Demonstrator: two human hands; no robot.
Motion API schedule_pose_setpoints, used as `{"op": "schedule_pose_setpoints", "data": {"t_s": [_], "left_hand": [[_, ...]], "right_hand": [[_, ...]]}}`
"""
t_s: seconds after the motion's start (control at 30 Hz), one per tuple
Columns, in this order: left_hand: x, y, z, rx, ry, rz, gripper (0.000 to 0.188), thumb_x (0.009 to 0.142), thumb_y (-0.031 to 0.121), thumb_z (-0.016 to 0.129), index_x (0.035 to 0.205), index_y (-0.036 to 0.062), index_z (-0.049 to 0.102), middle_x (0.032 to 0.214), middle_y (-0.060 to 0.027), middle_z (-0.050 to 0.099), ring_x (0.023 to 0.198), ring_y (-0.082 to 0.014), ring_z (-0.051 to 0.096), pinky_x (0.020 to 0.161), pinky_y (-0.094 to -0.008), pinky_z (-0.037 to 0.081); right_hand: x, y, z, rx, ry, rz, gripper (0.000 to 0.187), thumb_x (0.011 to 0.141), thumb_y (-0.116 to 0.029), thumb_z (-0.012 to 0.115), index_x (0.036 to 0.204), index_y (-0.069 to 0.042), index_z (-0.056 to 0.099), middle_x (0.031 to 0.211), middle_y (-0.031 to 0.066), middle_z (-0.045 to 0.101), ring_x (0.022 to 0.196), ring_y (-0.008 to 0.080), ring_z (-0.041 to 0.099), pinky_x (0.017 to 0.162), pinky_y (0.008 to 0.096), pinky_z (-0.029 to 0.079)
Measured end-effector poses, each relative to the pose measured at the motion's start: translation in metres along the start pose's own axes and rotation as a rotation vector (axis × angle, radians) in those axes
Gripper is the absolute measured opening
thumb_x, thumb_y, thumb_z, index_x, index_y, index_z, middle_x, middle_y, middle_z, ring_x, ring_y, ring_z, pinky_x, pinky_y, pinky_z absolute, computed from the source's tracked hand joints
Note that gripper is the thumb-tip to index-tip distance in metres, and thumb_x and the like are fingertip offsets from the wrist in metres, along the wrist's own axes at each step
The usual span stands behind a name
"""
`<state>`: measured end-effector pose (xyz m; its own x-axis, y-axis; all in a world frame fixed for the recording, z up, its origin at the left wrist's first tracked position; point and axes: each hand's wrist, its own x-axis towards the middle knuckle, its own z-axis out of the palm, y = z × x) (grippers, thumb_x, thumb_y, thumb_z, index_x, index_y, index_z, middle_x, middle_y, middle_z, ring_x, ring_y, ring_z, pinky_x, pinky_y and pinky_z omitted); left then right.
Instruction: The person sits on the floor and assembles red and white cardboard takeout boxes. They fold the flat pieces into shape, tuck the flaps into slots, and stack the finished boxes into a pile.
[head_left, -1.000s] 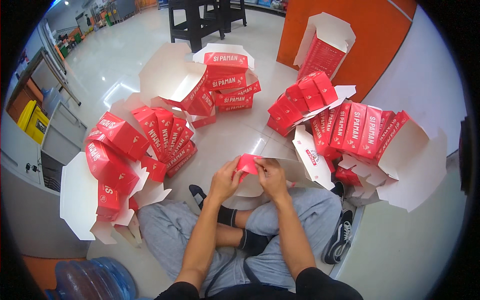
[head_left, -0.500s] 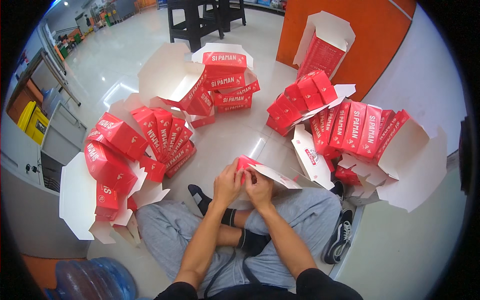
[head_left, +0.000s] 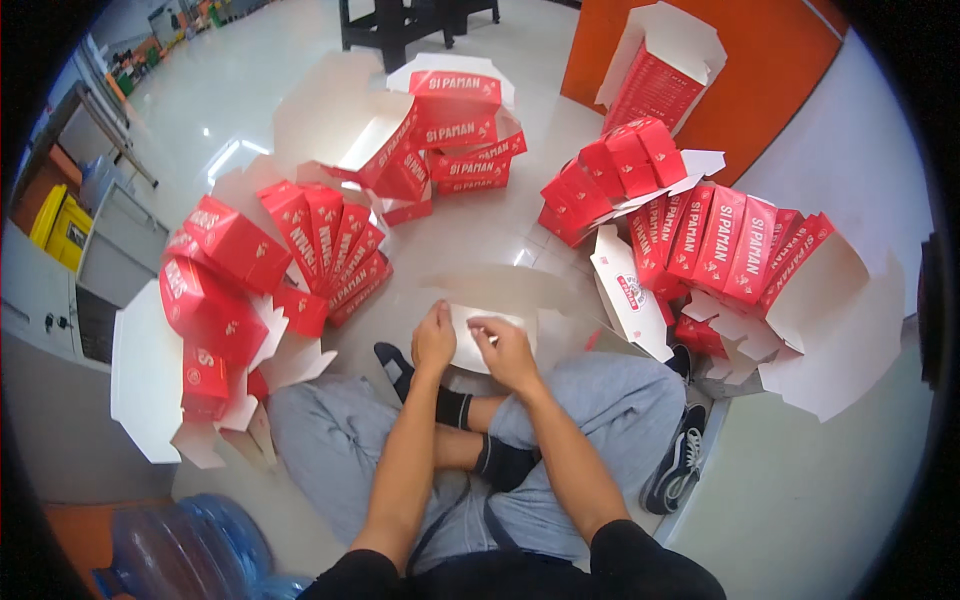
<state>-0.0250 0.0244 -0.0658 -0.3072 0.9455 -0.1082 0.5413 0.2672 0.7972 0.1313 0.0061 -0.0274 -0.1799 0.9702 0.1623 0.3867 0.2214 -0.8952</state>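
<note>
Above my crossed legs, a paper food box (head_left: 465, 350) faces me with its white inside showing, and its long flap is smeared by motion. My left hand (head_left: 434, 338) is closed on the box's left side, its fingers partly hidden behind the wall. My right hand (head_left: 506, 352) lies over the white inside, fingers bent and a little apart, not visibly gripping anything. Whether its fingertips touch the cardboard is hard to make out.
Red and white folded boxes (head_left: 345, 235) are stacked at the left, with more stacks (head_left: 465, 130) ahead and others (head_left: 720, 245) at the right. An open box (head_left: 655, 85) leans by the orange panel. Water bottles (head_left: 190, 545) are at lower left, shoes (head_left: 678, 460) at right.
The box has turned from its red outside to its white inside, its flap swinging up and away. My right hand has let go of its pinch and spread its fingers somewhat.
</note>
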Motion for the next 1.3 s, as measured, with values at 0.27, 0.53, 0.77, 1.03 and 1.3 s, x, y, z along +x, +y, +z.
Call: {"op": "schedule_pose_setpoints", "data": {"t_s": [0.27, 0.53, 0.77, 1.03, 1.3], "left_hand": [[-0.011, -0.031, -0.001, -0.012, 0.238, -0.113, 0.055, 0.097, 0.03, 0.061, 0.136, -0.0074, 0.053, 0.132, -0.0331, 0.057, 0.124, -0.0484, 0.053, 0.107, -0.0509, 0.042], [-0.011, -0.034, 0.011, -0.115, 0.227, -0.259, 0.059, 0.093, 0.029, 0.066, 0.14, -0.0037, 0.05, 0.135, -0.0308, 0.055, 0.125, -0.0464, 0.055, 0.107, -0.0497, 0.044], [-0.004, -0.04, 0.027, -0.066, 0.229, -0.217, 0.054, 0.092, 0.025, 0.067, 0.138, -0.0015, 0.052, 0.132, -0.0283, 0.057, 0.125, -0.0454, 0.054, 0.108, -0.0497, 0.043], [-0.008, -0.019, 0.02, -0.069, 0.134, -0.318, 0.04, 0.098, 0.017, 0.055, 0.135, 0.0013, 0.057, 0.128, -0.0268, 0.06, 0.121, -0.0443, 0.058, 0.104, -0.0508, 0.045], [0.002, -0.06, 0.032, 0.069, 0.075, -0.216, 0.032, 0.1, 0.017, 0.046, 0.122, 0.0004, 0.062, 0.115, -0.03, 0.065, 0.114, -0.0471, 0.061, 0.095, -0.0567, 0.049]], "right_hand": [[-0.037, -0.147, -0.14, 0.606, 0.44, -0.177, 0.01, 0.09, -0.007, 0.074, 0.099, -0.001, 0.074, 0.095, 0.0093, 0.073, 0.085, 0.0171, 0.069, 0.08, 0.032, 0.056], [-0.08, -0.306, -0.188, 0.008, -0.116, -1.628, 0.026, 0.087, -0.017, 0.076, 0.108, -0.002, 0.069, 0.107, 0.0108, 0.067, 0.097, 0.0208, 0.063, 0.087, 0.0355, 0.052], [-0.066, -0.318, -0.166, -0.067, -0.256, -1.771, 0.041, 0.084, -0.026, 0.078, 0.115, -0.003, 0.065, 0.117, 0.0121, 0.062, 0.107, 0.0239, 0.057, 0.093, 0.0386, 0.048], [-0.06, -0.32, -0.153, -0.079, -0.308, -1.846, 0.058, 0.081, -0.036, 0.08, 0.124, -0.003, 0.061, 0.128, 0.0136, 0.056, 0.119, 0.0275, 0.051, 0.101, 0.0422, 0.044], [-0.069, -0.328, -0.161, -0.096, -0.312, -1.872, 0.075, 0.077, -0.046, 0.081, 0.133, -0.004, 0.056, 0.14, 0.0151, 0.05, 0.131, 0.0311, 0.044, 0.108, 0.0457, 0.04]]}}
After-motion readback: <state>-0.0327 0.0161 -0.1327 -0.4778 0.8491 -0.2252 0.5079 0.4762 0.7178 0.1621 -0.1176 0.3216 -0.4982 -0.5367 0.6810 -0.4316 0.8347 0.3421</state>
